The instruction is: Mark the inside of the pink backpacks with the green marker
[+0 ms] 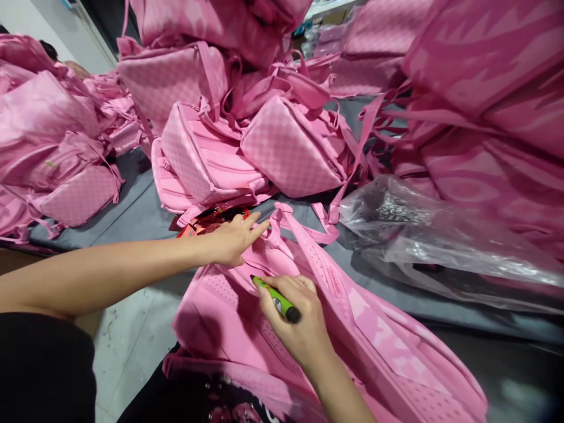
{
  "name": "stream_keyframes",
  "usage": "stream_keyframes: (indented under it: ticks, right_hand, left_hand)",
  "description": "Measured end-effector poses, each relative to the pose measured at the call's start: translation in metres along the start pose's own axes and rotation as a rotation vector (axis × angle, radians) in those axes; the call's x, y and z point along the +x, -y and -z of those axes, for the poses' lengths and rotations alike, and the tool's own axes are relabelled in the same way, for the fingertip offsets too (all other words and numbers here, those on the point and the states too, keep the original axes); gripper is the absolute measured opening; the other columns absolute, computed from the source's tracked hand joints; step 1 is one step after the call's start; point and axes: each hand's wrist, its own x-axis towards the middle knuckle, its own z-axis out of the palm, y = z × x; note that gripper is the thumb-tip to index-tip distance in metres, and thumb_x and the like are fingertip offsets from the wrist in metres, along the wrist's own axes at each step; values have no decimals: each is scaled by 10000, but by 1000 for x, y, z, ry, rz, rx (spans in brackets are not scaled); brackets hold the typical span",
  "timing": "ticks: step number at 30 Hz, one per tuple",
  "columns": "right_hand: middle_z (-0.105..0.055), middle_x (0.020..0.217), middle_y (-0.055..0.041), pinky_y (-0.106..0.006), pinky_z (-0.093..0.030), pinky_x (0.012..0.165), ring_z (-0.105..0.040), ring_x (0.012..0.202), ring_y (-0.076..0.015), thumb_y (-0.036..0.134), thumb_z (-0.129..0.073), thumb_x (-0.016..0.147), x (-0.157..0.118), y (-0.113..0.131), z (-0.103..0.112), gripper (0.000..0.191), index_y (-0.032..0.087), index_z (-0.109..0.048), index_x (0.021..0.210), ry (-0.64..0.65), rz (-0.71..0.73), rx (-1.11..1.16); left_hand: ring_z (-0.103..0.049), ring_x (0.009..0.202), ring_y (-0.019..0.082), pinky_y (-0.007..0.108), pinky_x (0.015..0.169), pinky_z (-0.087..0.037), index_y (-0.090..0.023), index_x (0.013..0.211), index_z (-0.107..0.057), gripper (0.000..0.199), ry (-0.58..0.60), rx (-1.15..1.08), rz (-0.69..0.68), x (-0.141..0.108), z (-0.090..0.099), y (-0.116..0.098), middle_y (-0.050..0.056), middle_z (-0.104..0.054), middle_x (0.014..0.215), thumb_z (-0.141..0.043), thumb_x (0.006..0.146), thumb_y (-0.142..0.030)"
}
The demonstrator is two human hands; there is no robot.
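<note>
Right hand (308,320) gripping green marker (279,301) over pink bag (361,335).
I am gripping the green marker by its barrel, its dark tip pointing at the bag's upper panel; I cannot tell whether it is touching. The left hand (233,242) is lying open on the bag's top end, beside red tags (191,229). The pink bag is leaning at the near edge of the surface (136,194).
</note>
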Motion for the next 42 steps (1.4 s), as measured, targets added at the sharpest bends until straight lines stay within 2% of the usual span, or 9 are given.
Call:
stream_keyframes:
  ticks: [4, 6, 9, 12, 15, 20, 26, 35, 42]
  right_hand:
    - [-742, 862, -13, -366, -421, 772, -669, 762, -178, 249, -603, 904, 3, -8, -1, 88, 209, -679, 922, -1, 28, -76]
    - [-744, 884, -22, -368, -430, 769, -673, 769, -185, 261, -607, 907, 4, -11, -2, 103, 202, -677, 954, 2, 35, -119]
    - [-747, 918, -29, -367, -435, 770, -678, 786, -186, 275, -620, 913, 7, -15, -6, 125, 197, -675, 993, 8, 34, -134]
    - [-755, 934, -19, -366, -423, 771, -691, 806, -185, 280, -652, 905, 12, -17, -11, 127, 202, -680, 1001, 28, 17, -107]
    - [-761, 930, -9, -364, -405, 760, -700, 815, -189, 303, -674, 900, 16, -18, -15, 126, 211, -690, 985, 49, -14, -108]
    - [-753, 913, -25, -370, -402, 798, -694, 806, -197, 316, -648, 919, 14, -18, -19, 145, 196, -691, 989, -29, -44, -210]
    - [-753, 908, -13, -354, -395, 806, -697, 794, -183, 316, -659, 916, 13, -19, -23, 139, 194, -690, 974, -48, -53, -200]
    - [-761, 934, -22, -355, -359, 821, -698, 821, -180, 293, -665, 916, 25, -5, -45, 139, 185, -694, 998, -69, -72, -149]
    - [-755, 896, -10, -361, -349, 830, -684, 796, -176, 267, -662, 911, 24, -6, -40, 100, 189, -695, 965, -80, -97, -200]
  left_hand:
    - [-376, 1363, 333, 414, 1011, -475, -242, 1566, -124, 989, -39, -102, -21, -4, -1, 5, 159, -51, 1658, -662, 743, -136]
    - [-368, 1394, 340, 402, 1001, -477, -267, 1569, -112, 990, -92, -165, 45, -6, -7, 5, 169, 41, 1658, -637, 748, -91]
    - [-417, 1389, 363, 394, 977, -487, -282, 1573, -41, 1027, -125, -295, 211, -9, -18, 6, 221, 128, 1636, -674, 776, -142]
    - [-535, 1295, 356, 384, 947, -501, -276, 1573, -21, 1047, -89, -354, 237, -8, -22, 10, 256, -20, 1625, -712, 787, -223]
    - [-609, 1196, 325, 364, 902, -518, -242, 1572, -70, 1015, -80, -319, 212, -5, -21, 12, 237, -211, 1569, -710, 784, -242]
    - [-646, 1084, 273, 343, 852, -528, -231, 1563, -119, 921, -175, -290, 214, -3, -26, 11, 159, -416, 1407, -646, 807, -243]
    - [-636, 1081, 297, 393, 868, -531, -233, 1572, -98, 936, -132, -309, 206, 1, -32, 14, 159, -386, 1423, -624, 799, -194]
    - [-593, 1171, 321, 395, 901, -520, -211, 1572, -42, 978, 1, -384, 159, 6, -19, 21, 191, -323, 1457, -635, 797, -150]
    - [-617, 1125, 303, 379, 900, -514, -228, 1568, -61, 946, 4, -385, 154, 8, -20, 22, 182, -337, 1452, -617, 807, -145]
